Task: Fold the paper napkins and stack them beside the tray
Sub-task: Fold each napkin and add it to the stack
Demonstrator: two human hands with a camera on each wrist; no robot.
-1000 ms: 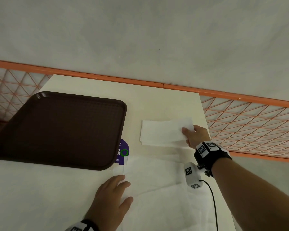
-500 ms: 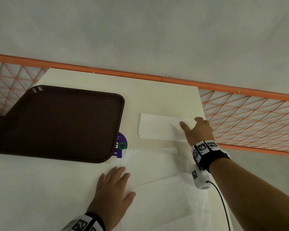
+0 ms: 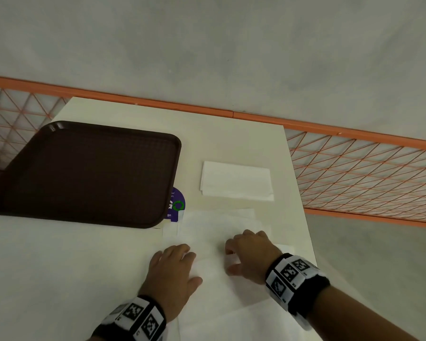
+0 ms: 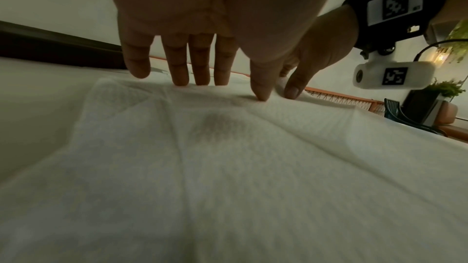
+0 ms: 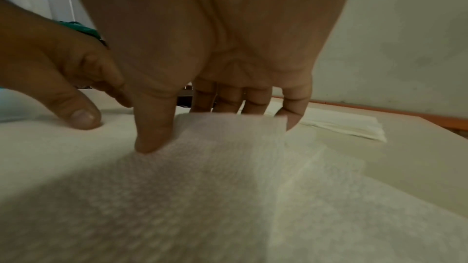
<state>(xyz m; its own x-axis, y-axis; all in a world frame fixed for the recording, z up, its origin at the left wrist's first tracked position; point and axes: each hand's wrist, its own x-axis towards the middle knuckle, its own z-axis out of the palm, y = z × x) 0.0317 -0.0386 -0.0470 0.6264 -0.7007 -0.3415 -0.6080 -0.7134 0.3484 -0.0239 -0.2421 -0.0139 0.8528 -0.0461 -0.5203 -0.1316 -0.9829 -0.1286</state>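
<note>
Lying flat on the near part of the table (image 3: pixel 231 134), the open napkins (image 3: pixel 214 225) form a loose white pile, with both hands on top of them. The left hand (image 3: pixel 172 269) rests on the pile with straight, spread fingers (image 4: pixel 181 63), its fingertips pressing the paper down; it grasps nothing. The right hand (image 3: pixel 251 254) sits just beside it, fingers bent, and in the right wrist view its thumb (image 5: pixel 154 127) and fingers (image 5: pixel 293 103) pinch a raised edge of the top napkin (image 5: pixel 228 137), which stands up off the sheets below. The two thumbs are close together on the paper.

Farther from the person, apart from the loose pile, a folded stack (image 3: pixel 236 180) of napkins lies flat on the table, just beside the right edge of the tray (image 3: pixel 84 173). That tray is dark brown and sits on the left part of the table. A round purple sticker (image 3: pixel 177 205) peeks out from under the tray's near right corner, between the tray and the loose napkins.

Each wrist carries a black band with black-and-white markers (image 3: pixel 293 274). Beyond the table runs an orange mesh fence (image 3: pixel 367 178), and past it a grey floor (image 3: pixel 207 45).
</note>
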